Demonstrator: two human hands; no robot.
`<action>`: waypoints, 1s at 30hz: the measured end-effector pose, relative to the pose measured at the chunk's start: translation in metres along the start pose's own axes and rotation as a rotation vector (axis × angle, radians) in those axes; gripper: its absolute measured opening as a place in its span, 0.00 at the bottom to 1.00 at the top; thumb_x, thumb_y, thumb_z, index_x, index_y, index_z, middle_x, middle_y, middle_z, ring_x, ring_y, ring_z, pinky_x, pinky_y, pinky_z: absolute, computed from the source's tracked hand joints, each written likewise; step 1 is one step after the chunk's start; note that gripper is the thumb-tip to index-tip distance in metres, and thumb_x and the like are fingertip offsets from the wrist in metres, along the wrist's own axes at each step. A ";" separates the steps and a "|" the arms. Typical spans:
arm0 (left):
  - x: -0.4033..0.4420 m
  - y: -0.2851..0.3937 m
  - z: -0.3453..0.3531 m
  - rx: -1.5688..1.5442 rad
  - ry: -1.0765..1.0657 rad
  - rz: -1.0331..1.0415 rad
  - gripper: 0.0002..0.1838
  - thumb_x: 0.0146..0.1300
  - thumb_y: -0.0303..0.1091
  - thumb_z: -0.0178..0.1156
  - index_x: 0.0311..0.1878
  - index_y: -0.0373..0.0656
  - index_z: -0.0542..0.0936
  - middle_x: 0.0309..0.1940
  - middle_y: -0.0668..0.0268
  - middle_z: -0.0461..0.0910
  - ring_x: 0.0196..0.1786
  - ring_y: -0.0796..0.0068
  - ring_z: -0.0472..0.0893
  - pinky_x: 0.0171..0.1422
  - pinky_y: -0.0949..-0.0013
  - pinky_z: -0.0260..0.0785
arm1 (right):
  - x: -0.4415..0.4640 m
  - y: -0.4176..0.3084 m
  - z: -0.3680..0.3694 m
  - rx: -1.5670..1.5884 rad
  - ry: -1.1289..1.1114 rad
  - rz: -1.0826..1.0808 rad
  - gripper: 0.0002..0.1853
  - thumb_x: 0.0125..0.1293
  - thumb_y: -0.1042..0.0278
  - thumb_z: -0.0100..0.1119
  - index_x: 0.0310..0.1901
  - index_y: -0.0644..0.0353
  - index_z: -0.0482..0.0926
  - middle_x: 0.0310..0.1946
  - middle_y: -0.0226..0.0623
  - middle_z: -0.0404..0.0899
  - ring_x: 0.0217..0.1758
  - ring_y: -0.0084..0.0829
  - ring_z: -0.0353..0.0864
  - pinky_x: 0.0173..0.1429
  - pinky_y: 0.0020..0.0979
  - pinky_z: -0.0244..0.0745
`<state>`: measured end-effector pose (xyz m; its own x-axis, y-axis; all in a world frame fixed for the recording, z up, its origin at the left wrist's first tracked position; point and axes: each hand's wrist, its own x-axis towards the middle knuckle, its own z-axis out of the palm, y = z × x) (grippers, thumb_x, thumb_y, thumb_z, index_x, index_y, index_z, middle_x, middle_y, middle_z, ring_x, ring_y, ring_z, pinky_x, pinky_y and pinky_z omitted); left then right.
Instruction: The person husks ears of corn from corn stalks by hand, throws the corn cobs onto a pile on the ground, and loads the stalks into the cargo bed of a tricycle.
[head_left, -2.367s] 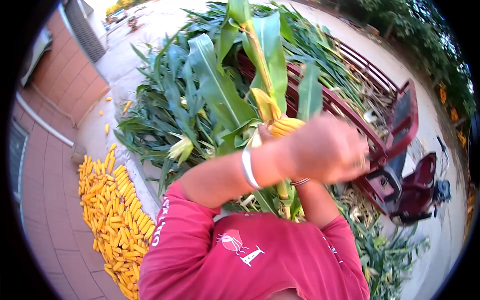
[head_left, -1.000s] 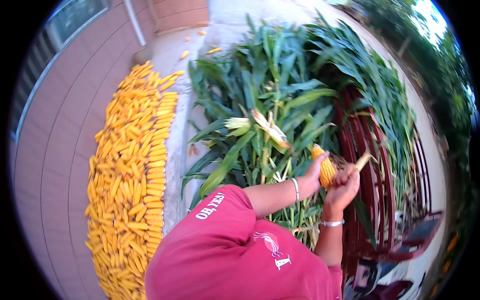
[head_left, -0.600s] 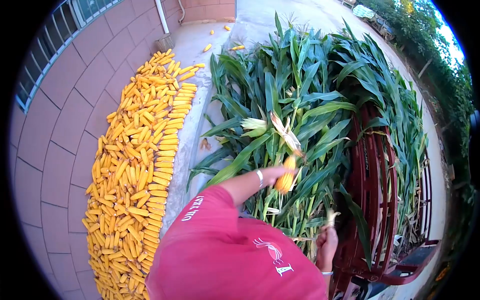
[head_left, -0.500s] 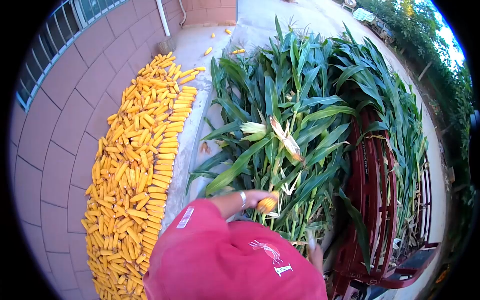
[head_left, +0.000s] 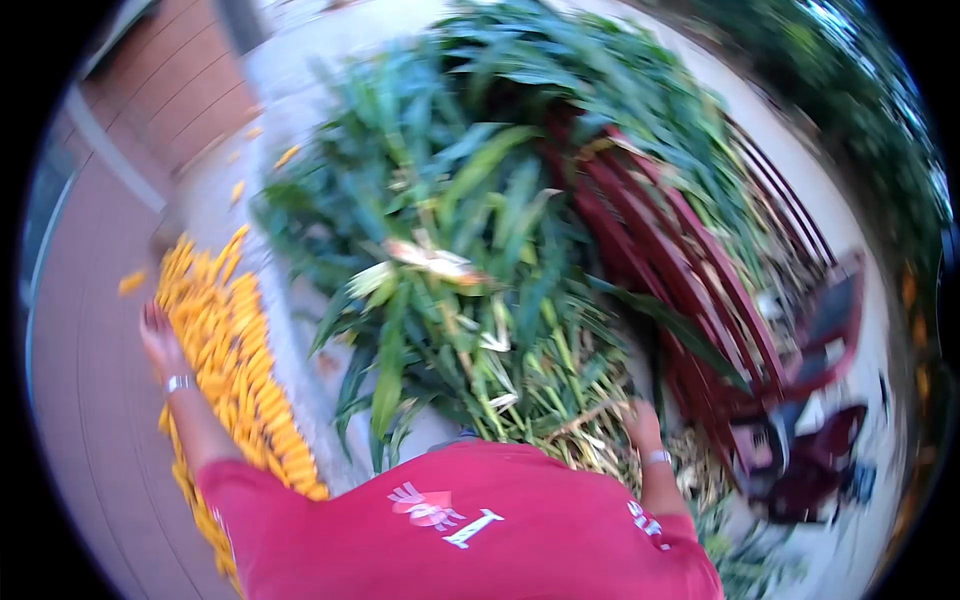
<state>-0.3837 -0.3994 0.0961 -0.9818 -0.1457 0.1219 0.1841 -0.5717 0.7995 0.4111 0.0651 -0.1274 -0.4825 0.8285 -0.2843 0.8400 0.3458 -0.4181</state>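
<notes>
My left hand (head_left: 163, 340) reaches far to the left over the pile of husked yellow corn cobs (head_left: 235, 350), its fingers stretched out and blurred. A single corn cob (head_left: 131, 283) is in the air just beyond the fingertips, apart from the hand. On the other side, my right hand (head_left: 643, 425) is low beside the heap of cut green corn stalks (head_left: 470, 240), near some dry husks. Blur hides whether its fingers hold anything. A partly husked ear with pale leaves (head_left: 435, 262) lies on top of the stalks, next to a whitish-green husk (head_left: 370, 282).
A dark red slatted cart (head_left: 690, 270), loaded with more stalks, stands to the right. Left of the cob pile runs a tiled wall (head_left: 100, 430). A few loose cobs (head_left: 287, 157) lie on the concrete further ahead. Trees border the far right.
My left hand has swung from the stalks to the cob pile and let go of a corn cob, now airborne. The view has turned. My right arm now extends further out to the right.
</notes>
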 end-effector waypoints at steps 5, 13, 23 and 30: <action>-0.195 -0.242 0.016 0.600 -0.330 -0.580 0.12 0.66 0.33 0.52 0.48 0.40 0.77 0.36 0.66 0.79 0.34 0.79 0.75 0.38 0.76 0.67 | 0.073 -0.005 -0.099 -0.032 0.741 -0.203 0.17 0.54 0.66 0.67 0.45 0.61 0.79 0.46 0.44 0.79 0.53 0.46 0.75 0.60 0.42 0.70; -0.460 -0.386 0.228 0.768 -1.154 -0.975 0.11 0.66 0.30 0.57 0.49 0.38 0.77 0.36 0.65 0.82 0.34 0.81 0.78 0.38 0.79 0.70 | 0.195 0.122 -0.205 -0.407 0.639 0.342 0.45 0.48 0.55 0.73 0.66 0.60 0.62 0.64 0.42 0.67 0.68 0.41 0.65 0.70 0.40 0.62; -0.643 -0.444 0.539 0.441 -1.875 -0.443 0.10 0.65 0.26 0.57 0.47 0.34 0.77 0.39 0.65 0.82 0.43 0.79 0.80 0.50 0.74 0.71 | 0.251 0.233 -0.240 -0.455 0.267 0.248 0.24 0.53 0.57 0.69 0.45 0.60 0.68 0.38 0.46 0.80 0.44 0.47 0.81 0.49 0.44 0.76; -0.810 -0.571 0.700 0.586 -2.155 0.178 0.11 0.62 0.35 0.59 0.44 0.39 0.80 0.35 0.58 0.84 0.40 0.65 0.82 0.47 0.65 0.72 | 0.259 0.248 -0.248 -0.332 0.264 0.193 0.25 0.50 0.56 0.69 0.44 0.61 0.69 0.38 0.47 0.80 0.41 0.48 0.81 0.46 0.44 0.77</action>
<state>0.2736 0.6100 -0.0477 0.3996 0.9081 0.1252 0.6198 -0.3683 0.6930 0.5561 0.4748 -0.0903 -0.2661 0.9604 -0.0828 0.9630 0.2610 -0.0677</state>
